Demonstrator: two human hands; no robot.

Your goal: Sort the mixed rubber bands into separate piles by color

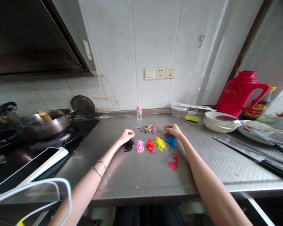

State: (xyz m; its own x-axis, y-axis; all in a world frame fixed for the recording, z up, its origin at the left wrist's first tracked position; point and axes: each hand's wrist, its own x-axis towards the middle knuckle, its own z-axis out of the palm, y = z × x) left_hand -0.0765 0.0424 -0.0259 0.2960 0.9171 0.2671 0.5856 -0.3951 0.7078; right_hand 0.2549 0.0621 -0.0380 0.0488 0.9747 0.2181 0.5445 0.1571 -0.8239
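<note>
Left grip (126, 135): fingers curled inward just above the black pile of small bands (129, 145); cannot tell whether the tips meet or pinch a band.
Right grip (174, 130): fingertips point leftward, just beyond the blue pile (171, 142); whether they are apart or together cannot be told.
Mixed pile (148, 129): many-coloured bands between the two grips, long axis running from one grip toward the other.
Sorted row: pink pile (140, 146), red pile (150, 146) and yellow pile (160, 144) lie between the grips and nearer the body; pink and red lengthen toward the body, yellow slants toward the lower right.
Bottle (139, 113): pink-capped, upright, beyond both grips.
Red scraps (174, 164): nearer the body than the right grip.
Bench (141, 179): dimpled metal under everything named.
Room: tiled wall (118, 47) beyond the grips; pan (43, 125) left of the left grip; red thermos (238, 94) and knife (240, 150) right of the right grip.
</note>
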